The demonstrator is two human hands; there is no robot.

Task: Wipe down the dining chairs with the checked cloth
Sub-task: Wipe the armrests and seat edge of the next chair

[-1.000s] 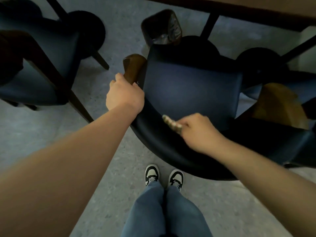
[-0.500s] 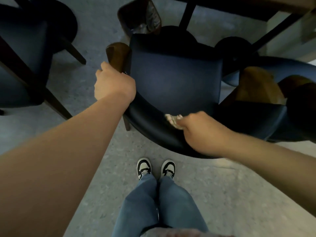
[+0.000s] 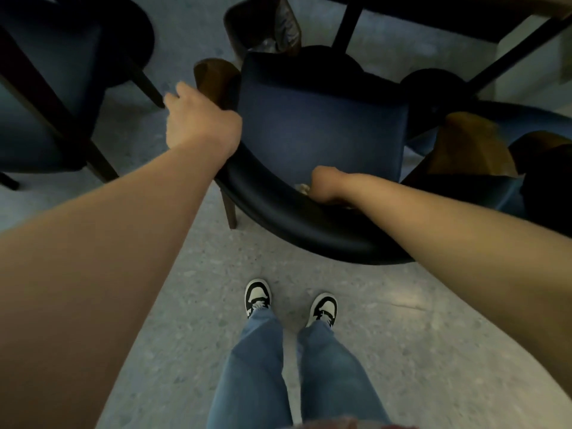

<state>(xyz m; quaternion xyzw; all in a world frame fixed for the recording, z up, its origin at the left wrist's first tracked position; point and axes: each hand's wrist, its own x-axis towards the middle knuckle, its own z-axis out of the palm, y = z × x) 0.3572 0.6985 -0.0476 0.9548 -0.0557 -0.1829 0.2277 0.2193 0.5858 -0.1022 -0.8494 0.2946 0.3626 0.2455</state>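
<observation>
At far left one dark chair [image 3: 46,97] is standing apart; a second, the middle chair [image 3: 312,134], is being steadied by the left hand [image 3: 201,122], its grip curling round the wooden arm [image 3: 213,78]. One checked cloth [image 3: 302,189] is peeking from the right hand [image 3: 325,187], pinched against the backrest, now lower inside the curve than a second ago. No writing is showing

Cloth [image 3: 302,188] on chair [image 3: 318,131] seat
</observation>
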